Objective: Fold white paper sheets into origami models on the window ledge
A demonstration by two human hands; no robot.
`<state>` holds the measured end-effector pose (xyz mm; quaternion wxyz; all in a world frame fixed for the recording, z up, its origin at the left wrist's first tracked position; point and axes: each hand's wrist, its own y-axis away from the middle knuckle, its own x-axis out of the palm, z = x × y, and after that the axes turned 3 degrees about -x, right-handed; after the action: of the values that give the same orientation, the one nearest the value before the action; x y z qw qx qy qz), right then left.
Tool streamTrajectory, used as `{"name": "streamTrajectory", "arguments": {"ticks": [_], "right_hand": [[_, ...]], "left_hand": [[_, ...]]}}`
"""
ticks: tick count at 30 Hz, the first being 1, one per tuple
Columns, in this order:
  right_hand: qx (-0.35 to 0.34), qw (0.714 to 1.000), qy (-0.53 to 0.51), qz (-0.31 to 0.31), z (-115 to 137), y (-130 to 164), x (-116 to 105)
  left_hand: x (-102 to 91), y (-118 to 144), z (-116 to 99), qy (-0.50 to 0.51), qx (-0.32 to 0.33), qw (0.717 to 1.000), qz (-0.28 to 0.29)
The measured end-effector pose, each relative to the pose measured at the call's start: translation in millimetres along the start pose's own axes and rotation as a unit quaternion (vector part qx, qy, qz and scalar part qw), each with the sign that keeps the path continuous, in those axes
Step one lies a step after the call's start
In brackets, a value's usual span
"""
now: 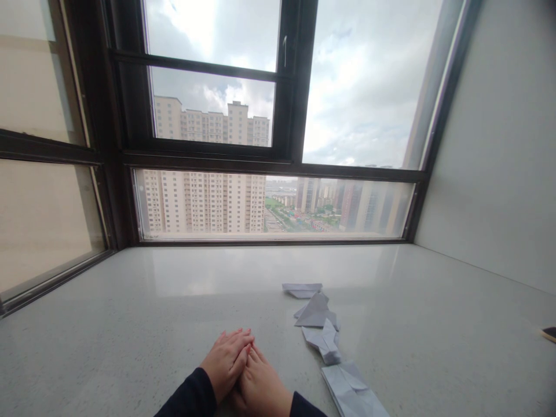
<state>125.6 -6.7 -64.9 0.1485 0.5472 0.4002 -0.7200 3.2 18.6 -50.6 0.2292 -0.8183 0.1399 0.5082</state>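
Left hand (226, 362) laid flat, fingers straight and close together, palm down, resting across the right hand (260, 388); holding nothing; right hand beneath it, flat on the pale speckled bench (130, 324), fingertips peeking out past the left fingers, likewise gripping nothing; dark sleeves (191, 397) at both wrists. Just to the right of the hands, a line of folded white paper pieces running away toward the window: nearest, a large folded sheet (351, 394) at the bottom edge, near the right hand but apart from it; beyond it a crumpled folded piece (325, 341); then a pointed triangular fold (316, 311) touching or overlapping that one; farthest, a flat folded piece (302, 289), slightly apart from the rest. None of the papers touched by either hand. Far right, at the frame edge, a small dark object (549, 333) on the bench, too cut off to identify. Beyond the bench, a dark-framed window (291, 116) with tall apartment blocks and cloudy sky; plain wall (499, 145) to the right.
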Motion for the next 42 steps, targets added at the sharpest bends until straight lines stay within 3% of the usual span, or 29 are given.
{"name": "streamTrajectory", "arguments": {"ticks": [15, 29, 42], "right_hand": [[0.001, 1.000, 0.002, 0.005, 1.8, 0.7, -2.5], [-0.008, 1.000, 0.005, -0.004, -0.3, 0.3, 1.1], [-0.010, 1.000, 0.012, -0.010, -0.1, 0.7, 1.8]], "left_hand": [[4.2, 0.5, 3.2, 0.010, 0.010, 1.000, -0.027], [-2.1, 0.9, -1.5, 0.011, -0.006, 1.000, 0.006], [0.3, 1.3, -0.1, 0.012, -0.002, 1.000, -0.001]]}}
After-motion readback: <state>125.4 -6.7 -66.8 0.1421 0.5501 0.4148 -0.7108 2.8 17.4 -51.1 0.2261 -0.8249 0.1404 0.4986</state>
